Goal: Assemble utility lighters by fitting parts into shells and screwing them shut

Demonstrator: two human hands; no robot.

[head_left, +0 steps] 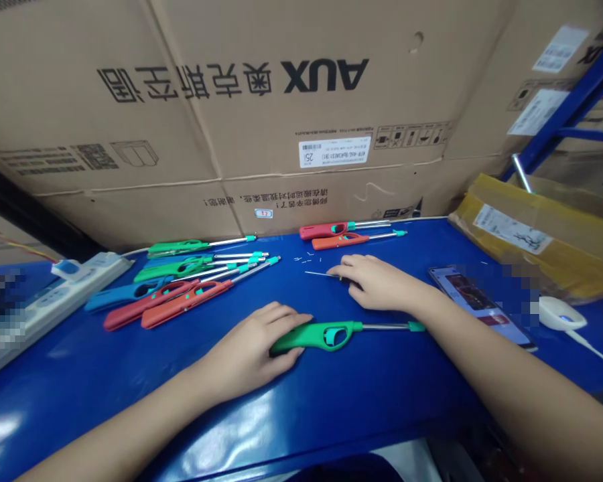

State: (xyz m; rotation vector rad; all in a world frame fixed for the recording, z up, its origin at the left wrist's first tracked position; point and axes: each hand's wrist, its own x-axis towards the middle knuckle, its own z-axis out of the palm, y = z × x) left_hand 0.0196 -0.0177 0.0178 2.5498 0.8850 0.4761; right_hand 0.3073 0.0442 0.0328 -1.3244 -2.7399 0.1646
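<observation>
My left hand [254,348] lies on the blue table [130,395], fingers closed around the grip end of a green stick lighter [331,333] that lies flat with its metal nozzle pointing right. My right hand [376,281] rests farther back, fingertips pinched on a thin metal pin [317,273] that points left. Several tiny pins [309,258] lie scattered just beyond it.
A pile of green, blue and red stick lighters [185,281] lies at the left, two red ones [349,235] at the back. A phone [477,304] and a white device [560,312] sit at right, a power strip [50,301] at left. Cardboard boxes [261,107] wall the back.
</observation>
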